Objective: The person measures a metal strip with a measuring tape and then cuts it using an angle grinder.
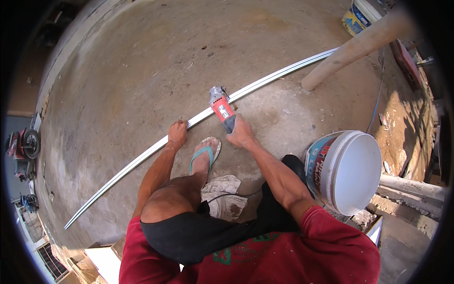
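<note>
A long, thin white metal channel (142,159) lies across the concrete ground, from the lower left to the upper right. My left hand (178,133) is closed around it, left of its middle. In my right hand (241,132) is a red and black angle grinder (222,108), gripped by its dark rear end. The grinder's grey head lies over the channel, just right of my left hand; whether the disc touches the metal I cannot tell. My foot in a turquoise-strapped flip-flop (204,155) stands close to the channel on the near side.
A white paint bucket (362,173) stands at my right. A round post (352,52) rises over the channel's far right end, with another bucket (362,16) behind it. A pale cloth (222,191) and a dark cord lie below my foot. A red motorcycle (21,144) is at far left.
</note>
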The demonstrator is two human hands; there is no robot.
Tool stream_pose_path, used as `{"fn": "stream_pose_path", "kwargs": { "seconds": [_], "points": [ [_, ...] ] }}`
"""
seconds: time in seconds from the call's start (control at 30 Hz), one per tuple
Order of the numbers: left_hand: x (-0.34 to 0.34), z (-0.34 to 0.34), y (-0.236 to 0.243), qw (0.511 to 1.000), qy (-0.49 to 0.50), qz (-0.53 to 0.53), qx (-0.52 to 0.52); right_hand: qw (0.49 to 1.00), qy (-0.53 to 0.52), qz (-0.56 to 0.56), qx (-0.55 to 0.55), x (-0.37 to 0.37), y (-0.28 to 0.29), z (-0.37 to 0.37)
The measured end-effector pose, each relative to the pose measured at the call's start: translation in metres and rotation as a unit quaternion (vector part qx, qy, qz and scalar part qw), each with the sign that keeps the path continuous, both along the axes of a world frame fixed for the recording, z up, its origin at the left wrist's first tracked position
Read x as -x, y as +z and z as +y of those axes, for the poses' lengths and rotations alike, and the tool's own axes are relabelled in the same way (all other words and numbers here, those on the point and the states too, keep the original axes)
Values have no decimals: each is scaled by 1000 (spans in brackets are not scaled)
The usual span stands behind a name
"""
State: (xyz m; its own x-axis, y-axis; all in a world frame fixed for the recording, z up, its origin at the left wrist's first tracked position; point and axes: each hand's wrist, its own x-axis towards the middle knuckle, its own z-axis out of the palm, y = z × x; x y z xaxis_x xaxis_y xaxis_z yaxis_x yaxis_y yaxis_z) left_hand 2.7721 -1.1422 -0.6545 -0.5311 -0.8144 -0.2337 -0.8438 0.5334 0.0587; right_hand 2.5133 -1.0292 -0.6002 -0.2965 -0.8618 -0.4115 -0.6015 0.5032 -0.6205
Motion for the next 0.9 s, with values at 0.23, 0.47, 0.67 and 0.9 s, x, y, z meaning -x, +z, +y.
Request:
{"fn": "stream_pose_path", "kwargs": {
  "seconds": [0.23,0.47,0.67,0.9],
  "points": [
    [-2,-2,1,1000,2,15,-12,1000,11,5,2,0,-6,0],
    [-3,-4,3,1000,0,26,-17,1000,19,24,-1,1,-9,1],
    [8,-6,12,998,11,-25,-50,999,25,19,-27,3,0,4],
    [4,-10,12,998,11,6,-59,999,24,17,-28,4,3,4]
  ]
}}
